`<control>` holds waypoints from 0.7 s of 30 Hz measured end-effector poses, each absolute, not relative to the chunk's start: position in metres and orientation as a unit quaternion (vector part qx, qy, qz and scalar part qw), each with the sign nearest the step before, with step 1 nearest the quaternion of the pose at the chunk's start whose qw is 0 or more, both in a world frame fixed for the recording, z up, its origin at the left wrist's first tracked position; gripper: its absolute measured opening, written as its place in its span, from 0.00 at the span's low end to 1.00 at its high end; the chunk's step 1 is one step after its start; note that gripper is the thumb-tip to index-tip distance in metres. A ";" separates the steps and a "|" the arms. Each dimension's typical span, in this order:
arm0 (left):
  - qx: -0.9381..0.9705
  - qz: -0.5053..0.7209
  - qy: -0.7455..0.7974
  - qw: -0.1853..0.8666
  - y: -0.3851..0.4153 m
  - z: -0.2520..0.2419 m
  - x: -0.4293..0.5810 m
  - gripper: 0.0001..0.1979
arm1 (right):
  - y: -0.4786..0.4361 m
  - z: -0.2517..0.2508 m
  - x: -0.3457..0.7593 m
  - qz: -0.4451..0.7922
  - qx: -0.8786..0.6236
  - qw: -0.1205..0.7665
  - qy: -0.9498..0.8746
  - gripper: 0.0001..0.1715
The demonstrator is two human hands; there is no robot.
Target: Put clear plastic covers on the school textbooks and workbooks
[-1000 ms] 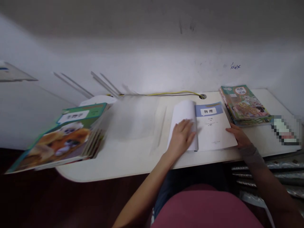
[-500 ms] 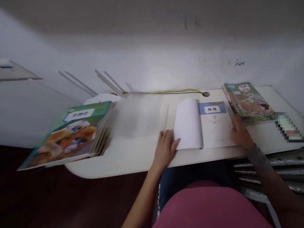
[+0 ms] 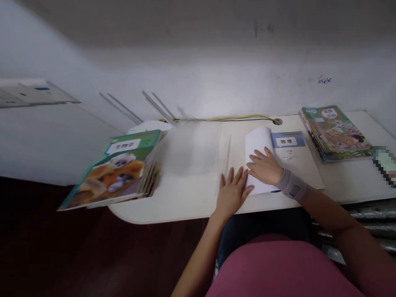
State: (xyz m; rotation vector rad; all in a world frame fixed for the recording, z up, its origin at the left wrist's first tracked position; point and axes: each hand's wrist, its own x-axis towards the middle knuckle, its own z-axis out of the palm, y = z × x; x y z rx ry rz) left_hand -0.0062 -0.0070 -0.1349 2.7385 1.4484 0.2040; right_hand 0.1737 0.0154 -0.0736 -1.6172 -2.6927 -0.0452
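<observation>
An open textbook (image 3: 297,165) lies on the white desk, its title page with a blue band facing up on the right. On its blank white left page, my right hand (image 3: 264,166) rests with spread fingers; a grey band circles that wrist. My left hand (image 3: 232,192) lies flat on the desk at the book's lower left edge, fingers apart, the thumb at the page's corner. Left of it is a clear plastic sheet (image 3: 192,152), spread on the desk.
A stack of textbooks (image 3: 117,173) with a monkey cover overhangs the desk's left edge. More books (image 3: 338,132) are piled at the right, beside a pixelated object (image 3: 385,165). A yellow cable (image 3: 241,117) runs along the wall to a round hole (image 3: 277,121). A white desk (image 3: 185,202) has a rounded left corner.
My right hand has moved left from the title page's right edge onto the blank left page. My left hand stays by the book's left edge. The view has shifted slightly left.
</observation>
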 end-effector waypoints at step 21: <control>0.894 0.136 0.415 0.097 0.016 -0.142 -0.051 0.37 | 0.007 -0.095 0.177 -0.021 -0.530 -0.025 -0.847 0.39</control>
